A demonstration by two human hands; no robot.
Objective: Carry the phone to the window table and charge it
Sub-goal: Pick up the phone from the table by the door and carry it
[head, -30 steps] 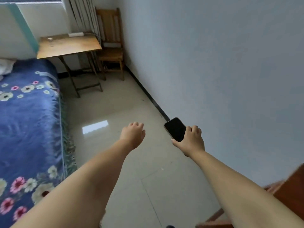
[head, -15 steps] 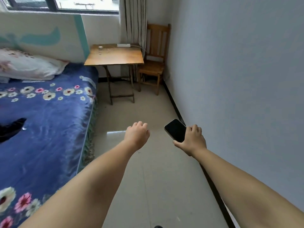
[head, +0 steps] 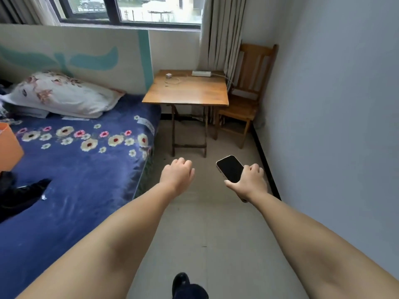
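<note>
Bed (head: 71, 169) with a blue flowered cover fills the left side of the room; a pillow (head: 62, 94) lies at its head under the window (head: 129, 9). Tiled floor (head: 207, 223) runs as a narrow aisle between the bed and the bare wall on the right. At the far end of the aisle, under the window, stands the wooden folding table (head: 190, 98), its left edge just beside the head of the bed; a wooden chair (head: 248, 98) sits against its right edge, in the room corner behind a curtain (head: 220, 33). On the table: a white power strip (head: 201, 73) at the back edge toward the right corner, its cord trailing off the right edge; a small charger plug (head: 168, 75) near the back edge toward the left, with a thin cable (head: 172, 82) looped loosely just in front of it. Cable appears unplugged from the strip, though it is too small to be sure. Right hand (head: 250, 182) is clamped on the phone (head: 230, 168), fingers over one long edge and thumb under the lower end, dark screen up, held over the floor, well apart from the table. Left hand (head: 178, 175) is loosely curled, holding nothing. A dark shoe (head: 185, 287) shows at the bottom edge. Judgement: carry is under way and maybe half done. Left to do: walk the rest of the aisle, set the phone on the table, connect cable and charger.
</note>
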